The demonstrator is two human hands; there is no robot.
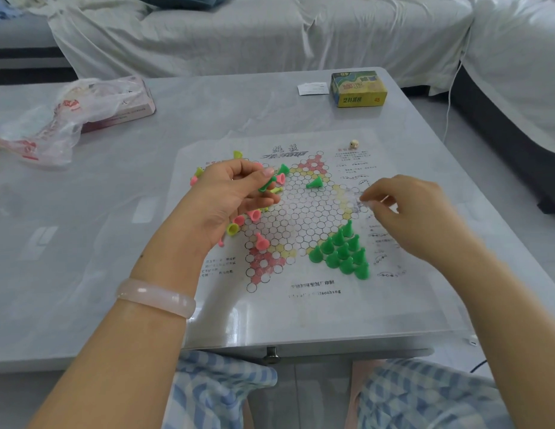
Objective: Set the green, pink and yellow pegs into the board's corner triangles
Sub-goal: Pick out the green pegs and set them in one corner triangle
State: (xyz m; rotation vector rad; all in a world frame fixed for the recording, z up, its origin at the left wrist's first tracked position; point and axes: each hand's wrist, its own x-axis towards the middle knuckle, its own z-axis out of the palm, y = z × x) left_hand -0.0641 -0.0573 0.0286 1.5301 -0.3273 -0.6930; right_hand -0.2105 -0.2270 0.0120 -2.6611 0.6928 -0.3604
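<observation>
The left hand (229, 196) pinches one green peg (267, 184) over the board's (304, 209) left side. The right hand (403, 209) fingers are narrow, apparently empty. Pegs are light, rigid, slick plastic cones; grip the slim stem. Nine fill the near-right triangle (341, 252).

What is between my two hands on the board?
In the head view, one green peg lies tipped over on the board between the left hand and right hand.

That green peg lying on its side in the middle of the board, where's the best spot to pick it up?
Pinch the green peg across its narrow stem, coming straight down from above. It lies tipped over with its wide flared base toward the right, alone on bare circles of the board, so nothing crowds a grip.
</observation>
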